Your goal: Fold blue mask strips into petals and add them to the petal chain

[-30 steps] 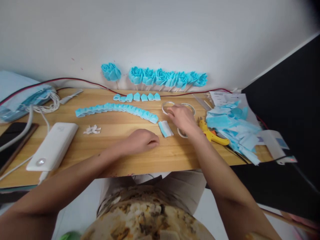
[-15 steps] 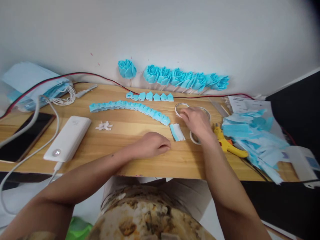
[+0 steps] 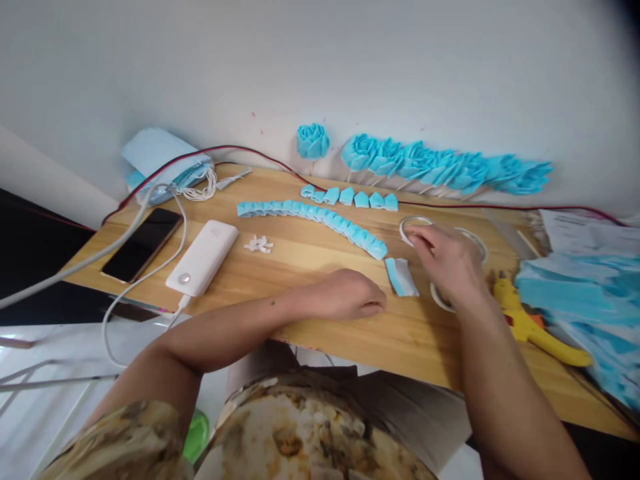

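Note:
My left hand [image 3: 353, 295] rests on the wooden table [image 3: 320, 337] with its fingers curled closed; anything inside them is hidden. Beside it lies a folded light-blue and white fabric piece [image 3: 401, 277]. Over a thin white tape ring [image 3: 404, 233], my right hand [image 3: 447, 257] has thumb and fingers pinched together, and what they grip cannot be made out. Two more rings, one behind the hand [image 3: 481, 248] and one by the wrist [image 3: 439, 301], are partly covered. A curved row of overlapping blue fabric petals [image 3: 320, 215] and several separate folded petals [image 3: 347, 196] lie farther back.
Blue fabric flowers on sticks [image 3: 430, 163] lean along the wall. To the right are a yellow glue gun [image 3: 535, 327] and blue fabric scraps [image 3: 560, 290]. At left lie a power bank [image 3: 203, 257], a phone [image 3: 145, 243], stacked blue sheets [image 3: 160, 153] and white scraps [image 3: 259, 244].
The camera has turned left, so everything appears shifted to the right. Against the table, both hands stay in nearly the same places, still closed.

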A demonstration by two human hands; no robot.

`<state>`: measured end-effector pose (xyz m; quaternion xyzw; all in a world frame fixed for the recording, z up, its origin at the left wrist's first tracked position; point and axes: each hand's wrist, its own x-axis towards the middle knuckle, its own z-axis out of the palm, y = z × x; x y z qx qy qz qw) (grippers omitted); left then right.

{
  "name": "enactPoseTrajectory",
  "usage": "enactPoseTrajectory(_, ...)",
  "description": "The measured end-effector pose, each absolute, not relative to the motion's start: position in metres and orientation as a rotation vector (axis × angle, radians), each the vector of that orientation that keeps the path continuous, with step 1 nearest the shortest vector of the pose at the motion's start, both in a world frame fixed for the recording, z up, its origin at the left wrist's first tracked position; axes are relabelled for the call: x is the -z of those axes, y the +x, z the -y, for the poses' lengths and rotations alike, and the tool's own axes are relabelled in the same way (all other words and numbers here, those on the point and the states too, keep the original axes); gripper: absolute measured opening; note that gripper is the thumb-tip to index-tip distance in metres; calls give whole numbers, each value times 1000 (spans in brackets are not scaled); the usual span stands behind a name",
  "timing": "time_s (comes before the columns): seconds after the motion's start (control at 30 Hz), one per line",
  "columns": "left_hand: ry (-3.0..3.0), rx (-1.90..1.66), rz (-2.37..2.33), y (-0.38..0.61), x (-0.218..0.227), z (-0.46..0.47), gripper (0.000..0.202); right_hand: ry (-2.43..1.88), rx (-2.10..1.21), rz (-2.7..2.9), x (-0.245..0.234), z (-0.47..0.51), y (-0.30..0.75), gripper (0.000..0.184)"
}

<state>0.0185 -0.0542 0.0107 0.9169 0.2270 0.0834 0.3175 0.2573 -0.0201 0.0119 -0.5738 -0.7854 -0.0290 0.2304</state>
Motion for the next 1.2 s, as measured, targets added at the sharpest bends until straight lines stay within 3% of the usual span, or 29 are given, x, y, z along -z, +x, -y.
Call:
enactPoseTrajectory(0.27,2516,-139,-534,-4,-43,48,27,-1501,19,2191,-12,20,257,32)
enactPoseTrajectory(0.47,2537,-617,-1414,-89,-60,55,31,-1495,13,2173,-17,24,254,28)
enactPoseTrajectory(0.57,2486,-433,-1807,-120,-36,57,34,-1487,-36,2178,-19,25,253,29)
enactPoseTrajectory(0.77,2538,-388,-1706,-139,-4,60,37,-1513,-50,2213,-15,23,255,29)
enactPoseTrajectory(1.2,2552,-544,-1812,-175,-3,102,33,-1554,-74,2207,-11,22,258,31)
